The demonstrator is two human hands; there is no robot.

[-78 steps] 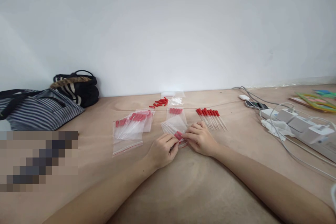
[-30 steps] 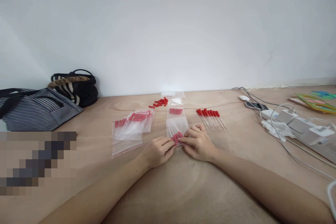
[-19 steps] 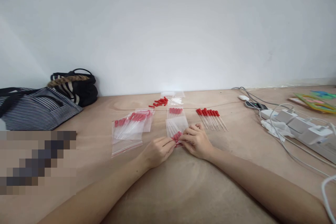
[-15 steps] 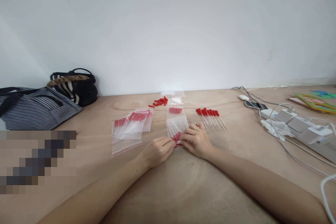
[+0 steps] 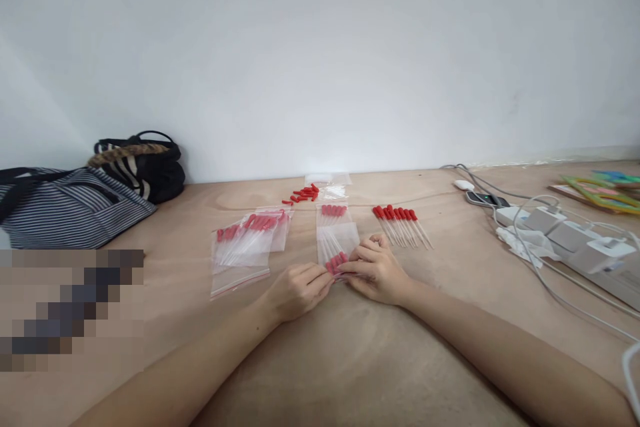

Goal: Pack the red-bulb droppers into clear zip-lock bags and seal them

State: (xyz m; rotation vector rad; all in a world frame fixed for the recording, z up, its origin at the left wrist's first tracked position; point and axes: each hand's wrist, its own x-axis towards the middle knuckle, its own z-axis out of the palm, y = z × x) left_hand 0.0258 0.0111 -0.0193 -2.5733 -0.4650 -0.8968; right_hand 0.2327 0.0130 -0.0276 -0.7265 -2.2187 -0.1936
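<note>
Pinched at its near edge by both hands is a clear zip bag (image 5: 343, 238) holding several droppers with red rubber bulbs (image 5: 336, 263), bulbs toward me. My left hand (image 5: 301, 289) grips the left end of that edge. My right hand (image 5: 379, 270) is closed on the right end, its fingertips partly hiding the bag's mouth. Just beyond lies another bag of red-bulbed droppers (image 5: 333, 211), overlapped by the held one. To the left, several filled zip bags (image 5: 243, 245) lie in an overlapping pile. Loose droppers (image 5: 403, 227) rest side by side on the right.
Loose red bulbs (image 5: 304, 194) and clear glass tubes on plastic (image 5: 333, 193) lie at the back. A striped bag (image 5: 75, 207) and black bag (image 5: 160, 173) stand far left. Chargers on a power strip (image 5: 573, 235), with white cables and a tissue (image 5: 523, 245), crowd the right side.
Both hands stay at the bag's near edge. My right fingers have shifted slightly to the right along it, showing more of the red bulbs.
</note>
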